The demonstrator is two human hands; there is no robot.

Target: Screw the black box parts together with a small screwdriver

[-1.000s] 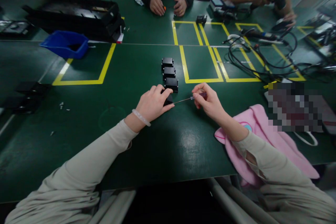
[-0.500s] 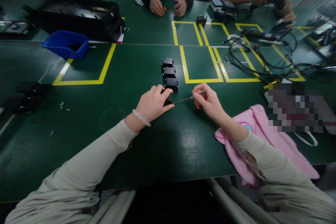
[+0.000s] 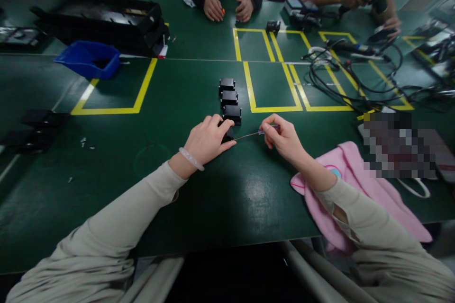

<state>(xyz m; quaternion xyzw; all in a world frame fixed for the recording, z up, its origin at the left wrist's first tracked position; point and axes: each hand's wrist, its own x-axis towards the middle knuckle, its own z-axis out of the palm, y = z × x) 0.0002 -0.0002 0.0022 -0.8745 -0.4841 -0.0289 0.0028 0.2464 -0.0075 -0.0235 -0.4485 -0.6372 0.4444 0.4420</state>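
My left hand is closed round a small black box-shaped part on the green table, covering much of it. Between the fingers of my right hand is a screwdriver, held nearly level. Its thin shaft points left and its tip meets the right side of the held part, close to my left thumb. Three similar black parts, a near one, a middle one and a far one, stand in a row just beyond my left hand. Small silvery pieces show at their sides.
A pink cloth lies under my right forearm. Small screws and more black parts are at left, with a blue bin and black trays beyond. Cables tangle at right. Two co-workers' hands are across the table.
My right hand has shifted very slightly on the screwdriver. My left hand and the black parts stay where they were.
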